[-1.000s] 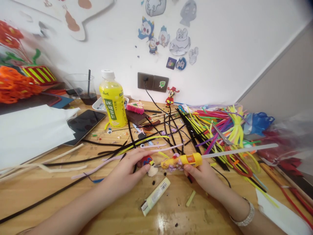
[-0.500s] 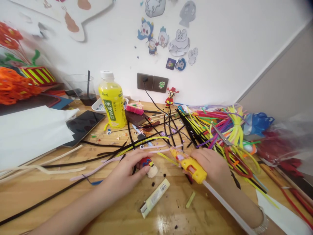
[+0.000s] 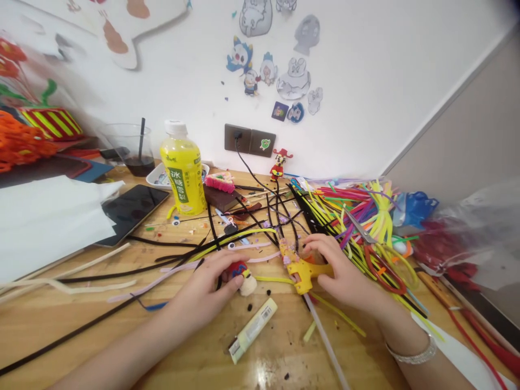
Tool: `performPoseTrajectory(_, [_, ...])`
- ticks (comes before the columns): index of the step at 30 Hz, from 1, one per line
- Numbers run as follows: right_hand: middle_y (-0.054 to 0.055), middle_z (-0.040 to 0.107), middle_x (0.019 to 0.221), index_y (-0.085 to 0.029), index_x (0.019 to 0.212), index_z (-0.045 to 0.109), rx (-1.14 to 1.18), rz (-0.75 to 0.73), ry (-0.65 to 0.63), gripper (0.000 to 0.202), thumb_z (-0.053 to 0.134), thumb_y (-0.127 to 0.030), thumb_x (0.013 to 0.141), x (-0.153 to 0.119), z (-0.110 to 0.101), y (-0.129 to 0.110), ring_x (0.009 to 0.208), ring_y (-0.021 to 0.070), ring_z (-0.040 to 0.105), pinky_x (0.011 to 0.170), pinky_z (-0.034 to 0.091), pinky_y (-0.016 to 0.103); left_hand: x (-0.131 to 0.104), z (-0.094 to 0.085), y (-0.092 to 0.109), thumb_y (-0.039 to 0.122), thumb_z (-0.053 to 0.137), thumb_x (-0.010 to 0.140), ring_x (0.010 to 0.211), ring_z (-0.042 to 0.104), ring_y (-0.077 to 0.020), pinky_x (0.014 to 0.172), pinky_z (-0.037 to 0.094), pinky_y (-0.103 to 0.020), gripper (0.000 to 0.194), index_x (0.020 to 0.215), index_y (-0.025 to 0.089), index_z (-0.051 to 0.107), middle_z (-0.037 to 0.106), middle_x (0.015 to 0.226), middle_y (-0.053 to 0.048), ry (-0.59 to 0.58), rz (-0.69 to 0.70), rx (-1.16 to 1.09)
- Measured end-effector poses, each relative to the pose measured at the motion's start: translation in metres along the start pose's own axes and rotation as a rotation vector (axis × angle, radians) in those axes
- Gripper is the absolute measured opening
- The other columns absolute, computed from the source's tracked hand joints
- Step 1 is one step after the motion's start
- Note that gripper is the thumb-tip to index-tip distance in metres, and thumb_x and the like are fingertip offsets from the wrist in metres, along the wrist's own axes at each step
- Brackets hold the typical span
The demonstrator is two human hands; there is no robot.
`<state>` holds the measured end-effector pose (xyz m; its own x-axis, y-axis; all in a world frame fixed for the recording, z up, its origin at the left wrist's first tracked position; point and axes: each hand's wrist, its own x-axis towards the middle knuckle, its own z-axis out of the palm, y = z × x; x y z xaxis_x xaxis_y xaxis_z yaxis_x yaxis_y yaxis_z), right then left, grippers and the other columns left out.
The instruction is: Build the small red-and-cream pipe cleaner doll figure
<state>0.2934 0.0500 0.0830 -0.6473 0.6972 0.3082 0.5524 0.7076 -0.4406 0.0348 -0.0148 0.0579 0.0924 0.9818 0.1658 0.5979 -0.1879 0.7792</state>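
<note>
Near the middle of the table, my left hand [image 3: 209,284] grips a small figure [image 3: 246,283] with a red and blue part and a cream part, thumb across its side. A yellow glue gun [image 3: 299,273] lies to the right of it, a long translucent glue stick running from its back toward the front edge. Around the gun's handle, the fingers of my right hand [image 3: 343,271] are apart and curved, beside the gun rather than wrapped on it. A pale tube [image 3: 252,330] rests in front of the figure.
A yellow bottle [image 3: 182,173] stands at the back left beside a cup [image 3: 137,157] of dark drink. Black stems [image 3: 170,260] cross the table. Scissors [image 3: 377,260] and a bundle of coloured stems [image 3: 365,211] lie at the right. A small red figure [image 3: 278,165] stands by the wall.
The glue gun has turned and come down onto the table, and my right hand has loosened from it, fingers spreading. My left hand still holds the figure. The view has shifted slightly.
</note>
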Motion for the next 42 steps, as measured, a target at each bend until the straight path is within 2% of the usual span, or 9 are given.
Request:
performPoseTrajectory(3, [0.005,0.057,0.096,-0.02,0.088,0.054,-0.013,-0.145,0.04,0.022,0.045,-0.005,0.075,0.007,0.003,-0.019,0.094,0.0194,0.048,0.083,0.038,0.036,0.0,0.0,-0.001,0.026,0.049,0.077,0.106,0.053,-0.0226,0.094,0.04,-0.041,0.032,0.107,0.023,0.059,0.061,0.114,-0.005,-0.007,0.012,-0.062])
performPoseTrajectory(6, [0.003,0.06,0.085,-0.02,0.087,0.058,-0.185,-0.373,-0.032,0.014,0.046,-0.013,0.083,0.018,0.019,-0.041,0.083,0.0174,0.049,0.078,0.037,0.034,0.001,0.001,-0.003,0.025,0.047,0.078,0.108,0.052,-0.0221,0.096,0.038,-0.041,0.033,0.11,0.021,0.056,0.059,0.116,-0.007,-0.02,0.021,-0.09])
performPoseTrajectory(10, [0.0,0.058,0.07,-0.018,0.074,0.057,-0.399,-0.644,-0.096,0.015,0.047,-0.016,0.085,0.03,0.043,-0.058,0.072,0.0151,0.047,0.073,0.035,0.032,0.003,0.0,-0.005,0.025,0.046,0.079,0.105,0.053,-0.0219,0.094,0.039,-0.041,0.033,0.11,0.02,0.056,0.059,0.113,-0.008,-0.013,0.011,-0.077])
performPoseTrajectory(13, [-0.001,0.056,0.066,-0.017,0.063,0.053,-0.428,-0.709,-0.114,0.021,0.05,-0.016,0.084,0.034,0.053,-0.059,0.069,0.0143,0.045,0.072,0.033,0.031,0.005,-0.001,-0.007,0.025,0.047,0.078,0.099,0.055,-0.0213,0.089,0.042,-0.039,0.032,0.108,0.018,0.057,0.062,0.106,-0.008,0.012,0.002,-0.076])
performPoseTrajectory(19, [-0.001,0.059,0.067,-0.018,0.067,0.056,-0.378,-0.64,-0.134,0.017,0.051,-0.017,0.083,0.036,0.052,-0.054,0.07,0.0152,0.046,0.068,0.032,0.032,0.005,0.0,-0.008,0.024,0.049,0.076,0.101,0.055,-0.0216,0.091,0.041,-0.039,0.032,0.106,0.019,0.059,0.062,0.106,-0.007,0.039,0.007,-0.064])
performPoseTrajectory(26, [-0.001,0.063,0.07,-0.018,0.074,0.061,0.047,-0.252,0.096,0.007,0.059,-0.022,0.079,0.042,0.04,-0.05,0.072,0.0138,0.051,0.069,0.035,0.028,0.002,0.001,-0.004,0.023,0.051,0.076,0.107,0.051,-0.0219,0.095,0.037,-0.04,0.034,0.11,0.022,0.057,0.06,0.114,-0.006,-0.032,0.069,-0.029])
performPoseTrajectory(32, [-0.002,0.063,0.067,-0.019,0.067,0.063,0.129,-0.07,0.049,0.007,0.065,-0.019,0.074,0.04,0.049,-0.054,0.07,0.0132,0.052,0.071,0.035,0.029,0.003,0.0,0.0,0.024,0.053,0.076,0.103,0.054,-0.0209,0.092,0.04,-0.037,0.032,0.107,0.024,0.058,0.063,0.111,-0.004,-0.032,0.093,-0.036])
performPoseTrajectory(35, [-0.003,0.064,0.066,-0.02,0.065,0.063,0.129,-0.033,0.035,0.008,0.066,-0.019,0.072,0.039,0.052,-0.055,0.07,0.013,0.053,0.072,0.034,0.029,0.003,0.001,-0.002,0.024,0.054,0.075,0.104,0.054,-0.0213,0.092,0.04,-0.038,0.032,0.107,0.024,0.057,0.062,0.112,-0.004,-0.024,0.083,-0.033])
performPoseTrajectory(42, [-0.004,0.064,0.065,-0.021,0.065,0.064,0.09,-0.049,0.031,0.008,0.068,-0.019,0.071,0.038,0.055,-0.051,0.072,0.0133,0.052,0.072,0.033,0.029,0.002,0.002,-0.001,0.022,0.054,0.075,0.107,0.052,-0.0223,0.094,0.038,-0.041,0.034,0.109,0.024,0.056,0.061,0.114,-0.005,-0.039,0.079,-0.051])
